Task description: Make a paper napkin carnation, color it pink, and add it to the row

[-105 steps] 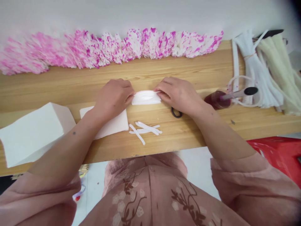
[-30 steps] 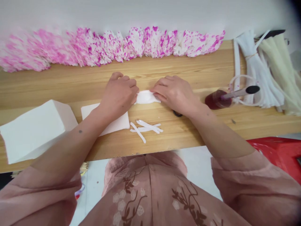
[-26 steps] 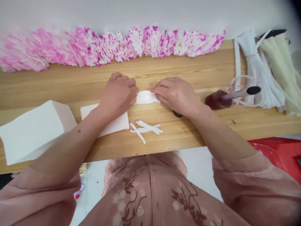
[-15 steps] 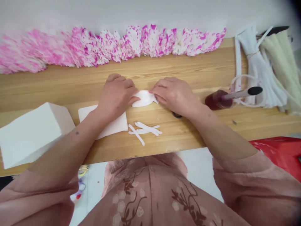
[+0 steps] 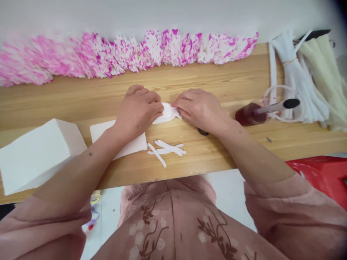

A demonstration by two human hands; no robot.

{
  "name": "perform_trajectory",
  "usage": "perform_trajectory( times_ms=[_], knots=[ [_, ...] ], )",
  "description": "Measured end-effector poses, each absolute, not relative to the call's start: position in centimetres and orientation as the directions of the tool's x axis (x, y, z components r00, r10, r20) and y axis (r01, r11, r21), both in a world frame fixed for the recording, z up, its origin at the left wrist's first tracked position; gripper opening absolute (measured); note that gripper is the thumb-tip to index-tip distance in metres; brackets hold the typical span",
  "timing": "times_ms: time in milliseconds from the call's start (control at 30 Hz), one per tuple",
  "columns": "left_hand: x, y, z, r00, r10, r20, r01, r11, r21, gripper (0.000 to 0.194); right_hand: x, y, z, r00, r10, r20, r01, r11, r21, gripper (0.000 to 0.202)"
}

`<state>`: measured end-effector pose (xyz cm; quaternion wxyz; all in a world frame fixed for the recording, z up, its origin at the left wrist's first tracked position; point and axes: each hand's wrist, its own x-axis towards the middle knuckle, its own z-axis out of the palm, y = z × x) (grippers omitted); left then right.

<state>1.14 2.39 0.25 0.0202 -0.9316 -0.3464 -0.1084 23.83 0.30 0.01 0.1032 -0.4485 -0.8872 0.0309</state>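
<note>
Hands meet in the middle of the long wooden tabletop point(image 5: 189, 77). The left hand point(image 5: 137, 112) and the right hand point(image 5: 199, 108) each pinch one end of a small folded wad of white tissue paper point(image 5: 167, 112). The fingers are curled tight, not spread. The wad lies on the wood between the two hands and is bunched up in the middle.

This paper looks very light and very soft. It would likely tear if pulled hard, and it would squash flat with a small push. The best place to hold it seems to be the two ends, with fingertips only, just as the hands do now.

Just under the left arm lies a flat white sheet of paper point(image 5: 130, 146). Near it are a few thin white strips point(image 5: 165, 150). A thick white block of stacked paper point(image 5: 35, 151) sits at the left edge. Along the far side runs a row of fluffy pink and white paper flowers point(image 5: 130, 54). At the right stands a small dark red bottle with a pen-like stick point(image 5: 251, 113), and beyond it a bundle of white fuzzy sticks point(image 5: 295, 76)
</note>
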Motion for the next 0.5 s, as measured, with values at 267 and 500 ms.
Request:
perform_trajectory(
  times_ms=[267, 500],
  knots=[
    [0.88, 2.42, 0.08, 0.746, 0.632, 0.211, 0.634, -0.770, 0.065, 0.026, 23.81, 0.30, 0.02, -0.571, 0.808, 0.146, 0.793, 0.589, -0.154, 0.032],
    [0.99, 2.14, 0.37, 0.728, 0.665, 0.165, 0.662, -0.745, 0.082, 0.027, 23.89, 0.34, -0.01, -0.585, 0.796, 0.157, 0.786, 0.604, -0.130, 0.031]
  ],
)
